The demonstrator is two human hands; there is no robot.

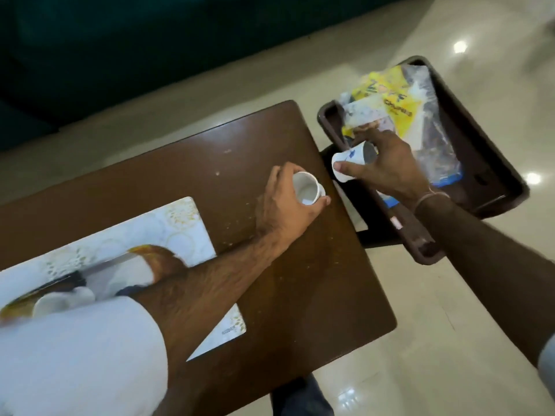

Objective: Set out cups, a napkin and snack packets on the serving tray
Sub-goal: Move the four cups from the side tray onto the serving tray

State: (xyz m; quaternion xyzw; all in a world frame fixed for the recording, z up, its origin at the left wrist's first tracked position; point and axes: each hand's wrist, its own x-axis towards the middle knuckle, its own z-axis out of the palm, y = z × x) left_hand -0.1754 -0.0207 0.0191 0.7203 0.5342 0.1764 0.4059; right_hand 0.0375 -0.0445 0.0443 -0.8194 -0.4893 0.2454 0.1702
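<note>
**Two cups in hand, tray off to your left**

You hold a paper cup in each hand. Your left hand (pixel 288 202) wraps its fingers and thumb around a white cup (pixel 307 190) that stands mouth-up near the right edge of the brown table (pixel 255 139); whether its base touches the wood you cannot tell. Your right hand (pixel 387 166) pinches a second cup (pixel 354 162), thumb below and fingers above, and this one lies on its side in the air, its long axis pointing left with the base toward the table.

The serving tray (pixel 186 223), white with a floral print, lies on the table well to the left, under your left forearm. So both cups must travel left and back toward you. Your left hand is the nearer one. The snack packets (pixel 387 97) sit in the dark crate (pixel 480 151) beside the table, just behind your right hand.
</note>
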